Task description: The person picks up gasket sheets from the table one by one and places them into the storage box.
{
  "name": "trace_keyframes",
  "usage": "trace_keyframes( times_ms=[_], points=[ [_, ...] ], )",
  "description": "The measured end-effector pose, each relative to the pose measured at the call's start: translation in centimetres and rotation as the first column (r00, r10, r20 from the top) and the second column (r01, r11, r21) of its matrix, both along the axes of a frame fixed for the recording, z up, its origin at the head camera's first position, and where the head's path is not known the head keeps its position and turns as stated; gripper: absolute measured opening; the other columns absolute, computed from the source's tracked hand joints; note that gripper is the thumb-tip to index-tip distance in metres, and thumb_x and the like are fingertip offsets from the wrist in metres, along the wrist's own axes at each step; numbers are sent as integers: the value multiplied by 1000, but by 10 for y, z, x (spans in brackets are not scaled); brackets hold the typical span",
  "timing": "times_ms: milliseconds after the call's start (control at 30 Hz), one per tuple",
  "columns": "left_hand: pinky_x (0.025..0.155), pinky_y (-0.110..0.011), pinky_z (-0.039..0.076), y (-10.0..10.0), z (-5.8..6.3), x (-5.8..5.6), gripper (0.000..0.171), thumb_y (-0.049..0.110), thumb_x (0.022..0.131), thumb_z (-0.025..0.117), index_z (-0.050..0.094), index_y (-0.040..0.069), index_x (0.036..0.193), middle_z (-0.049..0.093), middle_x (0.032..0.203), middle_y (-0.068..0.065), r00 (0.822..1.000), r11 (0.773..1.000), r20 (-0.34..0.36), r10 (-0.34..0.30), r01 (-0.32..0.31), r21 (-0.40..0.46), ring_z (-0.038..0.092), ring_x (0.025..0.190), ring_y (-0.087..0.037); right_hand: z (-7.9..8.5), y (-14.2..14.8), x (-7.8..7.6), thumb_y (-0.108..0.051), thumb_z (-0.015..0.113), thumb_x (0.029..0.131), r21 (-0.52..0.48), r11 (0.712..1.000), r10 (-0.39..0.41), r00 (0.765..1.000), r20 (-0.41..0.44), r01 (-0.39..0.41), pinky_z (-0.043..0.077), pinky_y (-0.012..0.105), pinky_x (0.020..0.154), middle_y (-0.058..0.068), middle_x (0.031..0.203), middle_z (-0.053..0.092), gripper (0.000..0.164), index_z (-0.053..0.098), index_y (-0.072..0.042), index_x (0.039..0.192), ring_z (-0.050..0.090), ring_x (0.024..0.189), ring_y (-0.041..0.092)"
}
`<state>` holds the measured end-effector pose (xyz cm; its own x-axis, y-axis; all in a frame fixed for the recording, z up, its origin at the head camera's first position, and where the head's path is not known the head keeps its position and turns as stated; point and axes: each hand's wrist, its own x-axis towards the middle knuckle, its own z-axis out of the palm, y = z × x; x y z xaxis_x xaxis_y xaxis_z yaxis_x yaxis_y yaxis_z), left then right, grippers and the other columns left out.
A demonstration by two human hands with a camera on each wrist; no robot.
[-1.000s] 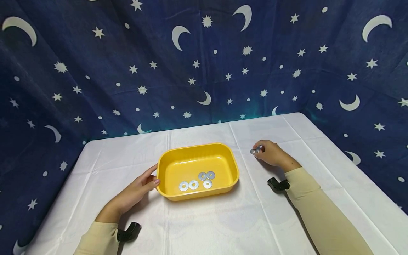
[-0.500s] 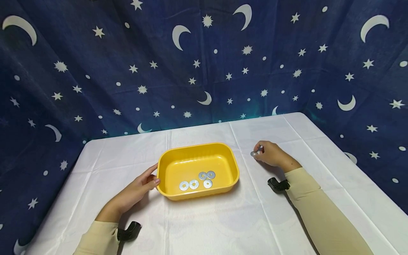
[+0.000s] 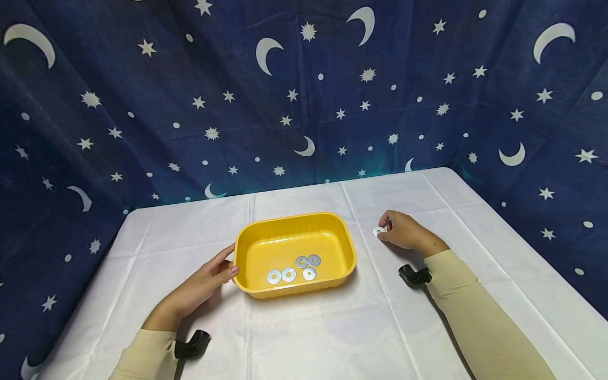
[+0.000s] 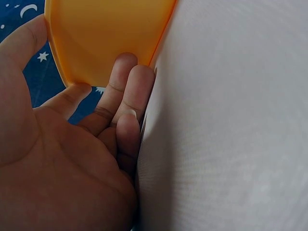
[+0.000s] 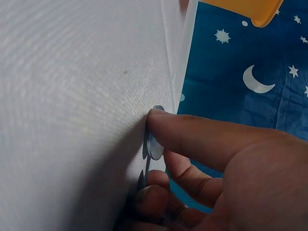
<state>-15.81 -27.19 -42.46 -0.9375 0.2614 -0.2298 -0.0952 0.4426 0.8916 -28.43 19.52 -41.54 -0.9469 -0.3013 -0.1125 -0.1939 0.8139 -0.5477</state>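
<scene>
A yellow plastic basin (image 3: 294,217) stands on the white-covered table, with several flat metal washers (image 3: 309,274) lying on its floor toward the near side. At its left end, my left hand (image 3: 204,285) holds the wall, thumb at the rim and fingers (image 4: 126,77) against the outside. To the right of the basin, my right hand (image 3: 404,229) pinches a washer (image 3: 378,231) low over the cloth. Seen from the right wrist, this washer (image 5: 155,144) stands nearly edge-on under the thumb. Dark slivers beside it may be another washer or shadow; I cannot tell.
White cloth (image 3: 304,338) covers the table, creased in long lines. A dark blue curtain (image 3: 228,132) with moons and stars hangs behind and along the sides. Black wrist-worn devices (image 3: 192,345) sit at both cuffs.
In my right fingers the washer has tilted, its face now brighter and slightly lower and nearer. My left hand, the basin and the washers inside it stay put.
</scene>
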Motion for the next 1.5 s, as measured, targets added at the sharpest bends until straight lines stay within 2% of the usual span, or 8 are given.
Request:
trace_keyframes(
  times_ms=[167,433,633,733,1033,1300,1500],
  points=[
    [111,-50,32,0,-1,0,71,32,102,56,18,17,161,58,117,-13,1000,1000,12,12,-12,-6,52,110,-20,1,-2,2,-11,71,88,9,1000,8,1000,-15,-8,40,32,71,6,81,50,24,54,0,101,49,75,19],
    [113,-53,31,1,-1,0,71,33,102,56,18,18,161,58,117,-13,1000,1000,22,20,-19,-13,53,110,-20,5,-6,7,-8,69,88,39,999,12,999,-35,-11,39,32,65,6,78,49,22,52,-5,103,48,69,19],
    [112,-52,31,1,-1,0,71,32,102,56,18,18,161,57,117,-13,999,1000,28,20,-19,-7,52,109,-20,5,-8,9,-3,59,91,37,999,13,999,-38,-12,40,33,67,6,82,52,15,53,-7,104,50,73,20],
    [111,-51,32,1,-2,0,71,32,102,56,18,18,161,56,116,-12,999,1000,27,16,-16,-5,52,109,-20,6,-9,9,-7,57,94,37,999,14,999,-42,-12,40,33,66,5,82,52,11,54,-8,105,50,73,20],
    [113,-54,30,2,-1,-1,72,33,102,56,17,18,161,57,117,-13,1000,1000,25,12,-12,-7,52,110,-20,9,-15,12,-6,58,94,4,999,32,998,-60,-31,45,32,69,9,88,60,16,62,-7,109,53,76,20],
    [113,-54,30,1,-1,0,71,33,102,55,18,18,161,57,118,-13,1000,1000,23,8,-8,-3,52,110,-20,14,-21,17,-8,61,96,-42,997,66,995,-78,-70,47,27,58,9,86,59,12,65,-7,107,53,65,16],
    [112,-54,31,1,-1,0,71,33,102,55,18,18,161,57,118,-13,1000,1000,26,11,-11,-7,52,110,-20,22,-27,23,-11,64,96,-86,992,78,989,-125,-90,47,29,63,8,86,59,8,66,-9,104,52,70,18]
  ],
)
